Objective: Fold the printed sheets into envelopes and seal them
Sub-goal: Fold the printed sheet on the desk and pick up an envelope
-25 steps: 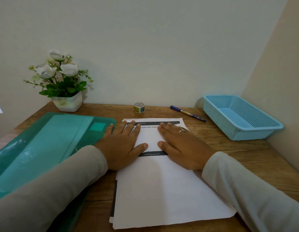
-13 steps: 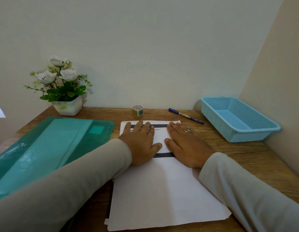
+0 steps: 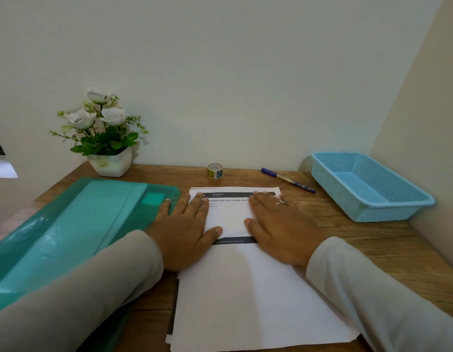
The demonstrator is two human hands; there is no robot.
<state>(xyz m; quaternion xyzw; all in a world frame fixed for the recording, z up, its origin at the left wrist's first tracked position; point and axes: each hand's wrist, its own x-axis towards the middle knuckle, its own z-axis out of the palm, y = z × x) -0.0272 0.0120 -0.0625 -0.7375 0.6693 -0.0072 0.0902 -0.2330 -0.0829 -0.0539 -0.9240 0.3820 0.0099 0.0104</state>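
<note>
The white printed paper sheet [image 3: 245, 288] lies flat on the brown wooden tabletop [image 3: 372, 240], its long axis running away from the person, far end folded back so a printed panel with black bars faces up. Both hands rest on that panel: the left hand [image 3: 184, 229] on its left edge, the right hand [image 3: 278, 229] on its right, fingers spread and palms pressed flat, pinching nothing. The fold line crosses just beneath them, equally near to each (a judgement: creasing outward comes next).

Left of the sheet lies a translucent teal plastic folder [image 3: 75, 237], touching the left hand's fingers. Beyond stand a small patterned tape roll [image 3: 215, 170], a blue pen [image 3: 287, 179], a light-blue mesh plastic basket [image 3: 367, 186] and a white pot of artificial flowers [image 3: 103, 138], against pale walls.
</note>
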